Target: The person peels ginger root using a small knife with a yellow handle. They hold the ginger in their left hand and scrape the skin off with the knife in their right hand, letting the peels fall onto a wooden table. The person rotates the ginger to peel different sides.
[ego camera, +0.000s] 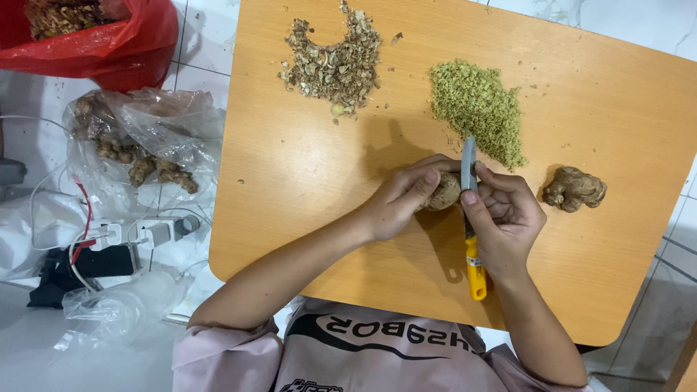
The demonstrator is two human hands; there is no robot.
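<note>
Both hands meet over the board (290, 181): left hand (396, 199) pinching a ginger knob (444, 192) steady, right hand (508, 218) gripping a yellow-handled knife (470, 218), blade against its skin, apparently for peeling.

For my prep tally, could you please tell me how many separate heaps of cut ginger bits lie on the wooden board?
2: a brown heap of peelings near the board's far edge, and a greenish minced heap to its right, just beyond the knife.
</note>
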